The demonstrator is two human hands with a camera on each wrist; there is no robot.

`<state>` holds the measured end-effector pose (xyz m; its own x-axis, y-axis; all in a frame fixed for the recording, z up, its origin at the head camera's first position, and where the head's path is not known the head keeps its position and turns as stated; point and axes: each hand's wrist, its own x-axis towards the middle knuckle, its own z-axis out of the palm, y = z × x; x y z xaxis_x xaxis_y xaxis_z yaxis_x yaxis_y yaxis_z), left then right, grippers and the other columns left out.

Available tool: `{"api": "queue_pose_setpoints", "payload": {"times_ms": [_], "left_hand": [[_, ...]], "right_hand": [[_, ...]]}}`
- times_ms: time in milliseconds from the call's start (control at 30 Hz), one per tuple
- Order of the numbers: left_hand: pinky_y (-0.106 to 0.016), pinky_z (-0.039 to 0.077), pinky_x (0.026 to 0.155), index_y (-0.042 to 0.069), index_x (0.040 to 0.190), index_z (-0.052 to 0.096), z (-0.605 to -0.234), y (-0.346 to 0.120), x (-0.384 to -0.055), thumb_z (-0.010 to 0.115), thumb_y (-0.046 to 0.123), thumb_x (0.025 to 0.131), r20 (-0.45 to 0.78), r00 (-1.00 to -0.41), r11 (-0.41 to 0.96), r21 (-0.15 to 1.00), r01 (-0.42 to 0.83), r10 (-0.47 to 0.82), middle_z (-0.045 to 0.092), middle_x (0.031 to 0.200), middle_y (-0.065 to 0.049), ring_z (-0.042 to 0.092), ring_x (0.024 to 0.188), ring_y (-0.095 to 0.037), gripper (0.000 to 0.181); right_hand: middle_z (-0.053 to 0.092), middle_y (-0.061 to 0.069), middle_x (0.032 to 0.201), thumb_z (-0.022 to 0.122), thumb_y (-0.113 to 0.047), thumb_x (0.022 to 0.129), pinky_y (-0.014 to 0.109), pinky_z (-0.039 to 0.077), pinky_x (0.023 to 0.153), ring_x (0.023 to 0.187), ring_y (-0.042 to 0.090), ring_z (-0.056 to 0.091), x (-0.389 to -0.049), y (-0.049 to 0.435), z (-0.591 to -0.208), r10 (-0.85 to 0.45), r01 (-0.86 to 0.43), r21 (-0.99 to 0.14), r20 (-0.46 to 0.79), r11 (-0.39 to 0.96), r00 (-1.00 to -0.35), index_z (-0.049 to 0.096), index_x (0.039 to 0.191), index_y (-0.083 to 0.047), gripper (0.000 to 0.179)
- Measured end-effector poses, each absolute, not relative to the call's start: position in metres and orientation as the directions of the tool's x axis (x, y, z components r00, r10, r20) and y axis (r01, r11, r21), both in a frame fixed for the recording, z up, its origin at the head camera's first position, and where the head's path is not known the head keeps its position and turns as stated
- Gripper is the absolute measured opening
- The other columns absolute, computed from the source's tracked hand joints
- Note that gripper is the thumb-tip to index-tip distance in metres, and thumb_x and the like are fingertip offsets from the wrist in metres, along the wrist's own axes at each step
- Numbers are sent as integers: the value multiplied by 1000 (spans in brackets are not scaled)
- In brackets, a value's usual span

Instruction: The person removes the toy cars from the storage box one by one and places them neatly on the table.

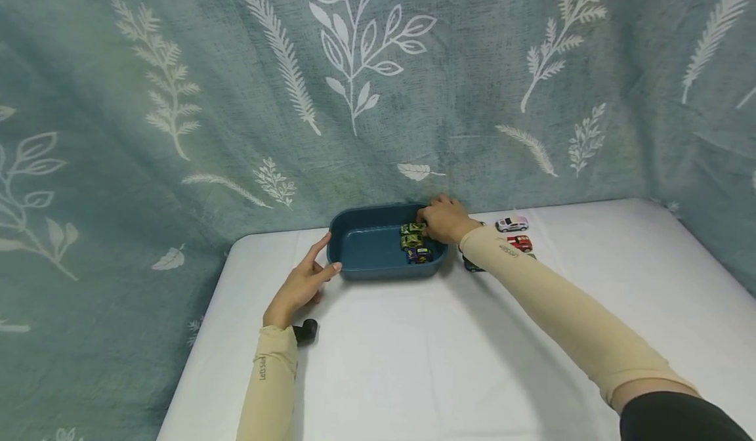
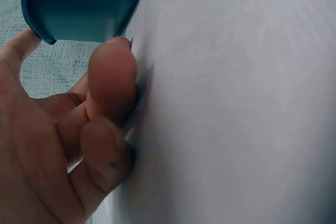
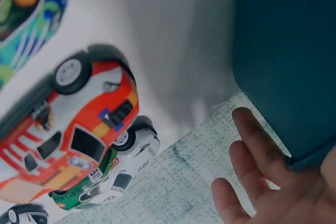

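A dark blue rectangular tub (image 1: 378, 273) stands at the far side of the white table. Inside its right end several small toy cars (image 1: 411, 240) sit in a column, green-yellow and purple ones among them. My right hand (image 1: 444, 220) reaches over the tub's back right corner beside these cars. In the right wrist view, three of its fingers (image 3: 257, 166) extend outside the tub wall; its thumb and index finger are hidden, so I cannot tell whether they pinch a car. My left hand (image 1: 300, 289) rests at the tub's left end, index finger and thumb spread along the rim.
Right of the tub stand more toy cars: a white one (image 1: 512, 224), a red one (image 1: 520, 243) and a dark one (image 1: 472, 265) partly behind my right forearm. A green leaf-patterned curtain (image 1: 378, 100) hangs close behind the tub. A black wrist camera (image 1: 307, 331) sits at my left wrist.
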<state>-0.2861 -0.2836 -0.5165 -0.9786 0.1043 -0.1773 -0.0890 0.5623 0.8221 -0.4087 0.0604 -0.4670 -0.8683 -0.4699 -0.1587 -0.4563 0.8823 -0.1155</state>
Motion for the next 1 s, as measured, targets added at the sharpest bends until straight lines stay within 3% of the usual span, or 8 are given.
{"api": "queue_pose_setpoints", "payload": {"times_ms": [300,500,767,1000], "left_hand": [[-36,50,59,68,158,24,-514,-288,-285,69,61,98,-169,-981,557,826,-89,95,60,101,-14,52,54,-22,75],[-35,51,59,64,160,24,-518,-286,-287,68,64,97,-150,-980,542,838,-56,132,59,100,-14,49,54,-21,77],[-34,49,59,64,159,25,-520,-281,-288,70,64,96,-152,-983,552,831,-71,102,58,96,-11,51,53,-21,77],[-35,51,60,67,157,25,-518,-283,-285,69,65,96,-150,-984,558,827,-70,99,59,97,-11,51,53,-21,75]], "right_hand": [[57,19,147,69,-32,105,63,33,119,144,44,40,-408,51,-463,-447,-445,-56,-178,894,-877,69,141,-23,37],[57,20,145,70,-25,105,65,32,116,140,44,42,-407,54,-464,-474,-477,-22,-169,879,-864,69,139,-22,34],[54,18,149,71,-21,104,69,27,119,145,42,38,-406,63,-459,-562,-562,-12,-10,827,-827,69,134,-16,30],[60,18,144,65,-18,107,67,37,112,137,43,48,-397,82,-429,-629,-652,-114,182,750,-756,69,132,-9,27]]}}
